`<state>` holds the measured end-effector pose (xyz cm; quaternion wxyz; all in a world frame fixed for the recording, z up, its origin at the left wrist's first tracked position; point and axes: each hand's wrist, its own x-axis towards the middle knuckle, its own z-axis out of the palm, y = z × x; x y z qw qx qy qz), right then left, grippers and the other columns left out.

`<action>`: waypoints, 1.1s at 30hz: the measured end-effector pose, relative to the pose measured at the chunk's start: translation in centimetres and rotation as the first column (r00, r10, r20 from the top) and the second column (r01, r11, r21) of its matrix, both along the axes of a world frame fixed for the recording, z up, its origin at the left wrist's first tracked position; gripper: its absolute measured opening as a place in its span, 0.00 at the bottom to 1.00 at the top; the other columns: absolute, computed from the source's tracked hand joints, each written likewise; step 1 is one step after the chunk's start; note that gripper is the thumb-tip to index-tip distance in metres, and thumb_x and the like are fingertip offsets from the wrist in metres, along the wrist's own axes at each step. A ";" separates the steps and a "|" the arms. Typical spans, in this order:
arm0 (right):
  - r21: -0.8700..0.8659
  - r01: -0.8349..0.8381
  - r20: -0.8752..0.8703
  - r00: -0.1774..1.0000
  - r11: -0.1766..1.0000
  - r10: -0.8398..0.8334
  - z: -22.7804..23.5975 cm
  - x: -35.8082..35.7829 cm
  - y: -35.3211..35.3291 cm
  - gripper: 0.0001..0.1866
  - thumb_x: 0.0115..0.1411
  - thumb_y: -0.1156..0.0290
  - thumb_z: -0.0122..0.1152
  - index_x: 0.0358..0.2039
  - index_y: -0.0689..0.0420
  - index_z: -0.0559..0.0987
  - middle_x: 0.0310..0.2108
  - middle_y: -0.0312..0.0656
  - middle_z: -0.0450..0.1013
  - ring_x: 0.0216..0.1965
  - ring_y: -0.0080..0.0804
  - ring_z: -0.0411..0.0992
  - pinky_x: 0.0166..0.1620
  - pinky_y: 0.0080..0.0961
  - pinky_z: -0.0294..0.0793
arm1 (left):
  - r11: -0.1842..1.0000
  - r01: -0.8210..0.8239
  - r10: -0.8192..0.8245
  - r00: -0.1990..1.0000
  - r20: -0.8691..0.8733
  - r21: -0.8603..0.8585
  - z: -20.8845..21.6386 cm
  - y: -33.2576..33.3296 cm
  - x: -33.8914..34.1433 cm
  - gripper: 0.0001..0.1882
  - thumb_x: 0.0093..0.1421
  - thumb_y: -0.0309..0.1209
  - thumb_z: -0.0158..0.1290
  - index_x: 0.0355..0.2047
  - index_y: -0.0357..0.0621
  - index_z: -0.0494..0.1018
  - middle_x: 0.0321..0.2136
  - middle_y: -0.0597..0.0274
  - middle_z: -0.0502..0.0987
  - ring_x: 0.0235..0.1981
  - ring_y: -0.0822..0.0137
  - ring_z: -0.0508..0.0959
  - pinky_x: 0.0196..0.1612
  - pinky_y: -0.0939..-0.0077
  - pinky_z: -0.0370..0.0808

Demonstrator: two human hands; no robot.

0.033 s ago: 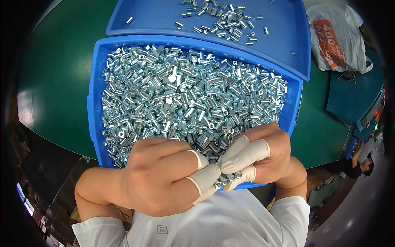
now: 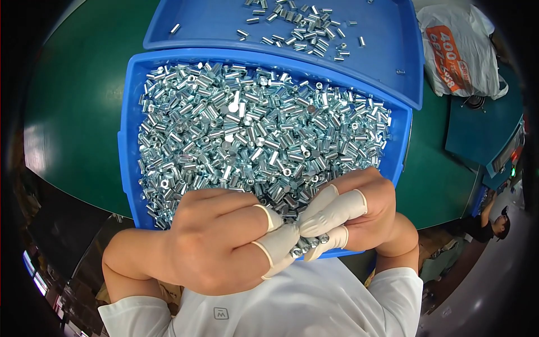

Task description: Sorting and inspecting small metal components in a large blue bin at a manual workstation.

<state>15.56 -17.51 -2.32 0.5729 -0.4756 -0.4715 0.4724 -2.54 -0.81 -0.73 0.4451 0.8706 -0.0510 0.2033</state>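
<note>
Cylinders point(image 2: 269, 132) lie in the bin point(image 2: 128, 143) — behind it a tray point(image 2: 202, 29), right of that a bag point(image 2: 482, 48).

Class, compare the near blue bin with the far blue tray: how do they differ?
The near bin is heaped with metal pieces; the far tray holds only a loose scatter. The near bin's floor is hidden, while much of the far tray's shows. Both are blue and hold small, silvery pieces.
</note>
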 end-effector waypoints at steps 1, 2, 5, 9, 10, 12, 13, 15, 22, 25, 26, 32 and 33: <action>-0.003 -0.001 0.004 1.000 1.000 0.001 0.0 0.0 0.0 0.16 0.48 0.72 0.82 0.38 0.59 0.87 0.33 0.46 0.84 0.32 0.34 0.84 0.33 0.23 0.82 | 1.000 0.005 -0.005 1.000 0.001 0.000 0.1 0.0 0.1 0.10 0.48 0.30 0.70 0.29 0.41 0.82 0.23 0.64 0.78 0.17 0.68 0.77 0.17 0.78 0.74; -0.004 0.004 0.004 1.000 1.000 -0.004 -0.1 0.0 0.0 0.16 0.48 0.72 0.82 0.38 0.59 0.87 0.33 0.46 0.84 0.32 0.34 0.84 0.33 0.23 0.82 | 1.000 0.004 -0.004 1.000 -0.004 0.002 0.1 0.0 0.2 0.10 0.48 0.30 0.70 0.29 0.41 0.81 0.23 0.64 0.78 0.16 0.68 0.76 0.16 0.77 0.74; 0.028 0.032 -0.005 0.999 0.999 -0.032 -0.1 -0.3 -0.2 0.15 0.49 0.71 0.81 0.36 0.61 0.87 0.30 0.50 0.83 0.29 0.36 0.83 0.29 0.23 0.80 | 1.000 -0.002 0.002 1.000 0.009 0.001 0.1 -0.1 0.2 0.11 0.47 0.30 0.71 0.29 0.41 0.81 0.23 0.63 0.78 0.16 0.68 0.76 0.16 0.77 0.74; -0.019 0.010 -0.015 1.000 1.000 -0.010 -0.3 -0.1 -0.2 0.16 0.49 0.70 0.82 0.38 0.55 0.87 0.34 0.44 0.84 0.33 0.34 0.84 0.32 0.22 0.82 | 1.000 -0.022 0.022 0.999 0.031 -0.012 -0.3 -0.1 0.4 0.11 0.46 0.30 0.71 0.29 0.41 0.81 0.22 0.63 0.78 0.15 0.67 0.76 0.16 0.77 0.73; -0.017 0.009 -0.011 1.000 1.000 -0.009 -0.3 -0.1 -0.2 0.15 0.49 0.70 0.82 0.38 0.55 0.87 0.34 0.44 0.84 0.33 0.34 0.84 0.33 0.22 0.81 | 1.000 -0.022 0.022 0.999 0.037 -0.012 -0.3 -0.2 0.5 0.11 0.46 0.30 0.71 0.29 0.41 0.81 0.22 0.63 0.78 0.15 0.67 0.76 0.16 0.77 0.73; -0.021 0.004 -0.010 1.000 1.000 -0.005 -0.1 0.0 -0.2 0.15 0.49 0.70 0.82 0.38 0.55 0.87 0.34 0.44 0.84 0.33 0.34 0.84 0.33 0.22 0.81 | 0.999 -0.012 0.018 0.993 0.113 -0.053 -0.4 -0.2 0.6 0.17 0.38 0.26 0.69 0.31 0.34 0.81 0.21 0.63 0.73 0.15 0.70 0.71 0.13 0.78 0.66; -0.027 0.003 -0.017 1.000 1.000 -0.003 -0.1 0.0 -0.2 0.15 0.49 0.71 0.82 0.38 0.56 0.87 0.34 0.44 0.84 0.33 0.34 0.84 0.33 0.23 0.81 | 0.998 -0.011 0.017 0.993 0.118 -0.055 -0.5 -0.2 0.7 0.17 0.38 0.26 0.69 0.31 0.34 0.81 0.21 0.63 0.73 0.15 0.70 0.71 0.13 0.78 0.66; 0.004 0.004 -0.014 1.000 1.000 -0.004 -0.3 -0.1 0.0 0.16 0.49 0.71 0.81 0.38 0.58 0.87 0.33 0.47 0.84 0.32 0.35 0.84 0.31 0.23 0.81 | 0.999 -0.016 0.022 0.993 0.119 -0.051 -0.5 -0.1 0.6 0.17 0.38 0.26 0.69 0.31 0.34 0.81 0.21 0.64 0.73 0.15 0.70 0.71 0.13 0.78 0.65; 0.025 0.011 -0.014 1.000 1.000 -0.011 0.0 -0.1 0.1 0.16 0.49 0.73 0.82 0.37 0.61 0.86 0.33 0.51 0.83 0.32 0.37 0.84 0.31 0.24 0.81 | 1.000 -0.016 0.018 0.990 0.140 -0.016 -0.6 -0.1 0.7 0.16 0.41 0.26 0.69 0.32 0.35 0.81 0.21 0.63 0.73 0.15 0.70 0.71 0.13 0.77 0.66; 0.004 0.006 0.037 0.999 1.000 -0.006 0.2 0.1 0.1 0.15 0.48 0.74 0.82 0.37 0.61 0.86 0.33 0.50 0.83 0.32 0.37 0.84 0.32 0.24 0.82 | 1.000 -0.010 0.010 1.000 0.028 -0.017 0.2 0.0 0.7 0.12 0.44 0.25 0.69 0.30 0.38 0.81 0.20 0.63 0.74 0.16 0.67 0.74 0.15 0.72 0.69; -0.055 0.005 0.036 0.999 0.998 -0.003 0.5 0.1 -0.1 0.15 0.48 0.75 0.82 0.36 0.61 0.86 0.33 0.49 0.84 0.33 0.35 0.84 0.34 0.24 0.82 | 0.999 -0.019 0.020 0.999 0.027 -0.030 0.3 -0.1 0.8 0.11 0.44 0.25 0.69 0.30 0.39 0.81 0.20 0.63 0.75 0.17 0.67 0.75 0.15 0.72 0.70; -0.193 0.154 0.030 0.988 0.969 -0.151 0.8 0.0 0.1 0.11 0.53 0.77 0.78 0.37 0.62 0.86 0.31 0.41 0.84 0.32 0.23 0.81 0.36 0.21 0.80 | 0.959 -0.145 0.098 0.976 -0.195 -0.244 0.1 -0.6 1.4 0.09 0.51 0.23 0.67 0.35 0.40 0.84 0.23 0.59 0.80 0.20 0.66 0.80 0.23 0.74 0.76; -0.214 0.175 0.053 0.984 0.961 -0.168 1.2 0.1 0.3 0.11 0.54 0.77 0.78 0.37 0.62 0.86 0.31 0.41 0.84 0.33 0.22 0.81 0.37 0.21 0.81 | 0.954 -0.168 0.109 0.966 -0.234 -0.248 0.3 -0.5 1.7 0.10 0.52 0.23 0.67 0.36 0.41 0.84 0.23 0.59 0.80 0.20 0.67 0.80 0.23 0.74 0.76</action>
